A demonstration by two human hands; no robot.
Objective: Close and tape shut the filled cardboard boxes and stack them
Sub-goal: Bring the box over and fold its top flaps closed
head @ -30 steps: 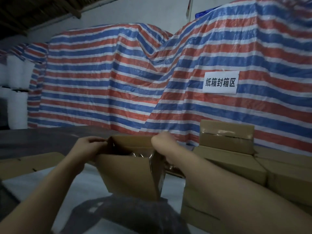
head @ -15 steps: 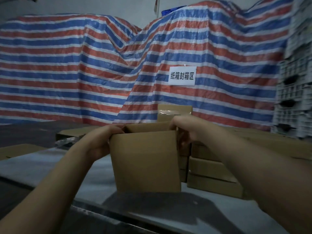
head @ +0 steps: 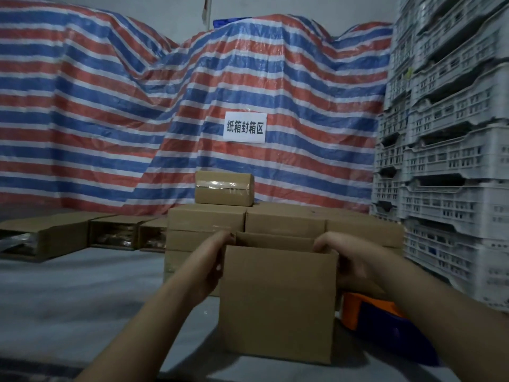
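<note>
A brown cardboard box (head: 278, 304) stands upright on the grey table (head: 82, 293) right in front of me, its top open and its near flap raised. My left hand (head: 212, 263) grips its left top edge, and my right hand (head: 349, 260) grips its right top edge with fingers curled over the rim. The box's contents are hidden. Behind it is a stack of closed boxes (head: 286, 221), topped by one taped box (head: 223, 191). An orange and blue tape dispenser (head: 371, 312) lies to the right, partly under my right forearm.
Several open, filled boxes (head: 115, 234) lie in a row at the back left of the table. A tall stack of white plastic crates (head: 451, 161) fills the right side. A striped tarpaulin (head: 110, 119) with a white sign (head: 244, 127) hangs behind.
The view has swung right, bringing the crates and tape dispenser into sight. The box went from tilted to standing upright in front of the stack, with both hands still on its top edges.
</note>
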